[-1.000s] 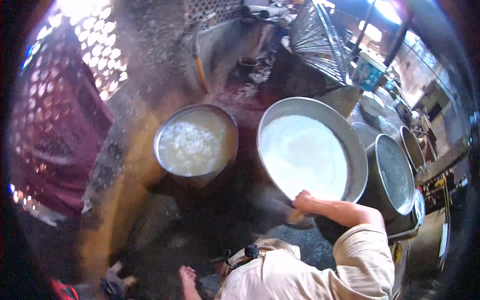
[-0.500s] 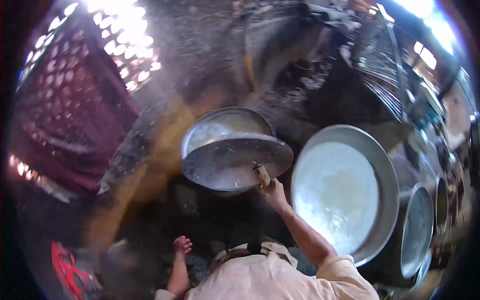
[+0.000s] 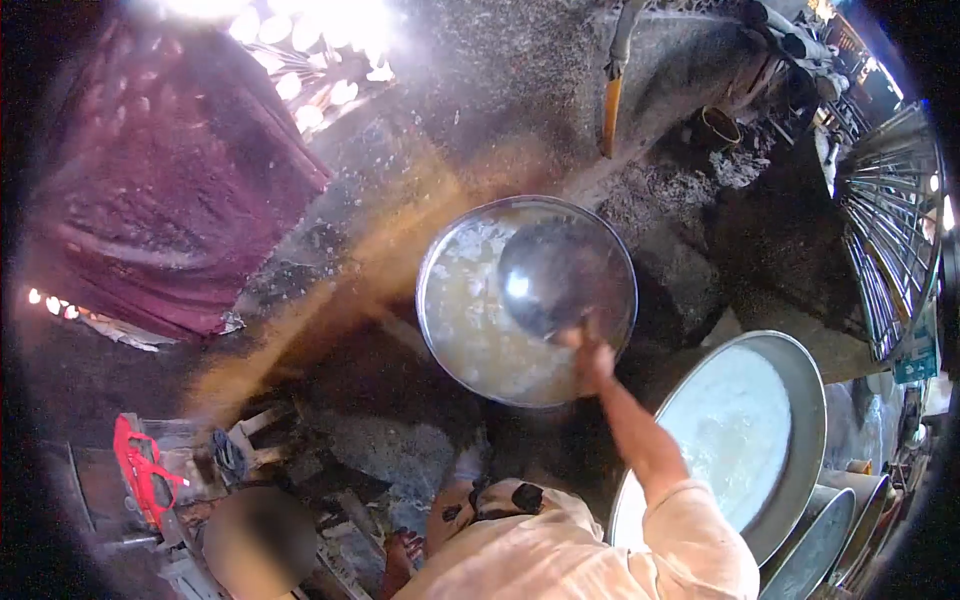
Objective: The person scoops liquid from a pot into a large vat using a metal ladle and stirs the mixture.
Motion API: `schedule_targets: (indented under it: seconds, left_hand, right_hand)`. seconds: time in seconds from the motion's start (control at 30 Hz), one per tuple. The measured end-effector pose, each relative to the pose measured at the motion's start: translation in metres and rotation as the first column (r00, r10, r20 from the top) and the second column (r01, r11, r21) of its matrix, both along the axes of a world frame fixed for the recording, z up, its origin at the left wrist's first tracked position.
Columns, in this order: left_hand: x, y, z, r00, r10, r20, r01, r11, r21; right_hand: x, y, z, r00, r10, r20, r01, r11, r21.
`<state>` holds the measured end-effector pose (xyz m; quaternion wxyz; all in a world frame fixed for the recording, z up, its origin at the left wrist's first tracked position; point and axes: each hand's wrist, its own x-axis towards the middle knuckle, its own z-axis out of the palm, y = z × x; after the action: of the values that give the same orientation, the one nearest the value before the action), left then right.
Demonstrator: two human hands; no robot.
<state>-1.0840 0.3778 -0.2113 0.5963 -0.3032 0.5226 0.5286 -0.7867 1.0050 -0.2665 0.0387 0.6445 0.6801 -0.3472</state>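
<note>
My right hand (image 3: 592, 362) is closed on the short handle of a round metal pan (image 3: 550, 280), blurred by motion. The pan is over the right part of a round pot (image 3: 430, 325) of cloudy liquid with white pieces in it. Low in the view, near my body, my left hand (image 3: 405, 548) shows only in part beside my clothing. To the right of my right arm stands a wide metal basin (image 3: 812, 400) with white liquid in it.
A dark red cloth (image 3: 190, 180) hangs at the left. A wooden-handled tool (image 3: 611, 110) leans behind the pot. Metal vessels (image 3: 820, 530) stand at the lower right, below a wire rack (image 3: 890, 230). Red straps (image 3: 145, 470) lie at the lower left, near a blurred round shape.
The pan in my right hand has moved from beside the wide basin to over the pot, tilting on the way. My left hand has come closer to my body. The view has shifted left.
</note>
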Motion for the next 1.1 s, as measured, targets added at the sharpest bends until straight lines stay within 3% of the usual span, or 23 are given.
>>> schedule_targets:
  seconds: [0.07,0.1,0.17,0.23,0.3,0.37,0.4,0.43,0.47,0.53,0.6,0.63,0.67,0.7,0.73,0.77,0.8,0.87,0.93,1.0,1.03,1.1]
  left_hand:
    - [-0.002,0.041,0.022,0.964,-0.119,-0.24,0.012,0.915,-0.403]
    - [-0.013,0.054,0.026,0.965,-0.131,-0.228,0.027,0.912,-0.41]
    - [-0.042,0.064,0.01,0.945,-0.188,-0.267,0.106,0.951,-0.292]
    - [-0.086,0.096,0.003,0.94,-0.213,-0.265,0.133,0.948,-0.289]
    - [-0.128,0.128,0.0,0.935,-0.24,-0.263,0.16,0.943,-0.291]
    - [-0.162,0.156,0.012,0.871,-0.352,-0.343,0.269,0.926,-0.266]
    - [-0.173,0.167,0.02,0.87,-0.362,-0.334,0.28,0.921,-0.271]
    - [-0.18,0.177,0.028,0.873,-0.341,-0.35,0.208,0.908,-0.364]
    - [-0.182,0.187,0.04,0.873,-0.319,-0.37,0.131,0.882,-0.452]
    - [-0.189,0.191,0.049,0.865,-0.301,-0.403,0.106,0.892,-0.439]
    - [-0.205,0.151,0.023,0.811,-0.475,-0.343,0.344,0.86,-0.378]
    - [-0.208,0.15,0.026,0.807,-0.479,-0.344,0.349,0.858,-0.377]
    - [-0.201,0.147,0.032,0.838,-0.438,-0.326,0.309,0.872,-0.379]
    - [-0.195,0.148,0.034,0.858,-0.405,-0.314,0.272,0.879,-0.391]
    - [-0.191,0.148,0.033,0.874,-0.378,-0.304,0.239,0.881,-0.409]
    - [-0.187,0.147,0.031,0.885,-0.36,-0.295,0.215,0.878,-0.427]
    - [-0.186,0.148,0.028,0.894,-0.338,-0.293,0.191,0.881,-0.434]
    - [-0.181,0.154,0.025,0.903,-0.309,-0.299,0.156,0.884,-0.441]
    - [-0.176,0.164,0.023,0.903,-0.294,-0.313,0.141,0.892,-0.429]
    - [-0.173,0.178,0.02,0.894,-0.299,-0.332,0.14,0.894,-0.426]
    - [-0.172,0.187,0.021,0.889,-0.307,-0.341,0.144,0.892,-0.429]
    - [-0.167,0.216,0.026,0.863,-0.351,-0.363,0.172,0.881,-0.442]
  right_hand:
    - [0.02,0.053,-0.004,0.96,-0.237,-0.15,0.256,0.959,0.118]
    - [0.025,0.072,0.016,0.824,-0.479,-0.302,0.513,0.857,0.04]
    - [0.027,0.087,0.054,0.846,-0.502,-0.18,0.526,0.841,0.13]
    - [0.012,0.085,0.058,0.861,-0.485,-0.151,0.507,0.841,0.189]
    - [0.001,0.072,0.031,0.653,-0.732,-0.194,0.754,0.652,0.08]
    - [-0.001,0.043,-0.045,0.487,-0.853,-0.186,0.871,0.492,0.023]
    - [-0.015,0.018,-0.072,0.714,-0.7,-0.006,0.692,0.705,0.156]
    - [-0.031,-0.006,-0.099,0.834,-0.511,0.209,0.45,0.849,0.278]
    - [-0.051,-0.027,-0.119,0.843,-0.486,0.23,0.423,0.864,0.274]
    - [-0.093,-0.074,-0.152,0.778,-0.626,0.059,0.623,0.78,0.057]
    - [-0.105,-0.108,-0.206,0.751,-0.649,-0.124,0.611,0.753,-0.242]
    - [-0.109,-0.116,-0.218,0.735,-0.653,-0.183,0.583,0.746,-0.321]
    - [-0.12,-0.117,-0.213,0.711,-0.662,-0.237,0.549,0.734,-0.4]
    - [-0.125,-0.117,-0.206,0.457,-0.821,-0.343,0.456,0.547,-0.702]
    - [-0.138,-0.11,-0.169,0.164,-0.932,-0.323,0.223,0.354,-0.908]
    - [-0.171,-0.082,-0.065,0.563,-0.759,-0.326,0.35,0.577,-0.738]
    - [-0.175,-0.081,-0.047,0.559,-0.758,-0.336,0.35,0.583,-0.733]
    - [-0.172,-0.087,-0.037,0.419,-0.85,-0.32,0.232,0.441,-0.867]
    - [-0.148,-0.091,-0.057,0.302,-0.913,-0.276,-0.001,0.289,-0.957]
    - [-0.135,-0.09,-0.024,0.303,-0.919,-0.254,-0.022,0.259,-0.966]
    - [-0.125,-0.09,0.004,0.28,-0.923,-0.265,-0.008,0.274,-0.962]
    - [-0.112,-0.08,0.091,0.472,-0.781,-0.409,0.168,0.535,-0.828]
